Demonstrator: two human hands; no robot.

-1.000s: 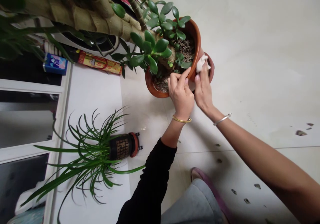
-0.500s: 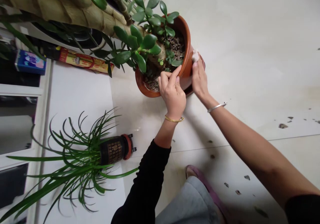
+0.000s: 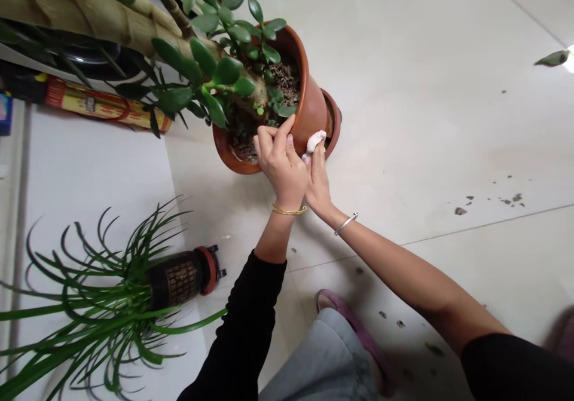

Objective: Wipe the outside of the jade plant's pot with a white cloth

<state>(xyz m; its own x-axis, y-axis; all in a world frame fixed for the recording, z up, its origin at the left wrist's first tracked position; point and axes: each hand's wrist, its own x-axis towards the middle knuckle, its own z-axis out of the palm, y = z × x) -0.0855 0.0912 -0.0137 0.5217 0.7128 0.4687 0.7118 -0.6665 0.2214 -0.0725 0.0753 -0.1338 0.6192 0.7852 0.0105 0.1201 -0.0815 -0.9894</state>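
The brown flowerpot (image 3: 313, 109) holds soil and a thick-stemmed plant (image 3: 215, 72) with plump green leaves. My left hand (image 3: 282, 165), a gold bracelet at its wrist, has its fingers hooked on the pot's near rim. Just to the right, my right hand (image 3: 318, 180) presses a crumpled white cloth (image 3: 316, 141) against the pot's outer wall. Part of that cloth is hidden under the fingers. A reddish-brown saucer (image 3: 334, 120) shows beneath the pot.
A dark pot (image 3: 179, 278) with long grassy leaves stands at lower left on a wheeled base. Yellow-red packaging (image 3: 94, 102) lies at upper left. Dirt crumbs (image 3: 511, 199) and fallen leaves (image 3: 552, 58) are scattered on the tiled floor. My slippered foot (image 3: 341, 305) is below.
My right hand has slid with the cloth along the pot's wall towards my left hand, uncovering the saucer. My left hand keeps hold of the rim. The view has shifted, moving the scene left.
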